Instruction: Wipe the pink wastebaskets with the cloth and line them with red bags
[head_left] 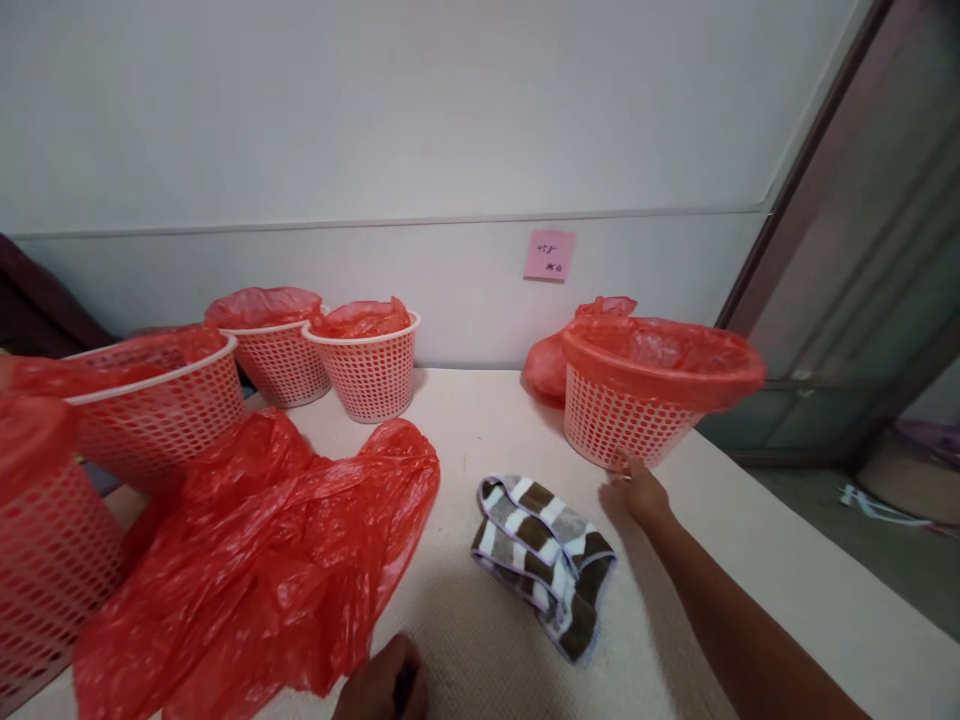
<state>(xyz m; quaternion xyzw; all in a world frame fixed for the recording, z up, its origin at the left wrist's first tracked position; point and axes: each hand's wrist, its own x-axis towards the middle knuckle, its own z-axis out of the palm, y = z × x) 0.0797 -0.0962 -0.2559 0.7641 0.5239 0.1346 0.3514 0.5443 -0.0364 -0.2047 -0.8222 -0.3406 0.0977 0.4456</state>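
My right hand reaches to the lower front of a pink mesh basket, its fingers bent against the base. A red plastic bag lines that basket and is folded down over its rim. My left hand is curled at the bottom edge of the view, with nothing visible in it. Beside it lies a crumpled red plastic bag, spread over the table. Between my hands rests a rumpled brown, grey and white checked cloth with purple edging.
Several more baskets with red liners stand at the left, including a small basket near the wall. A red bundle sits behind the right basket. A pink note is stuck on the wall. The white table ends at the right.
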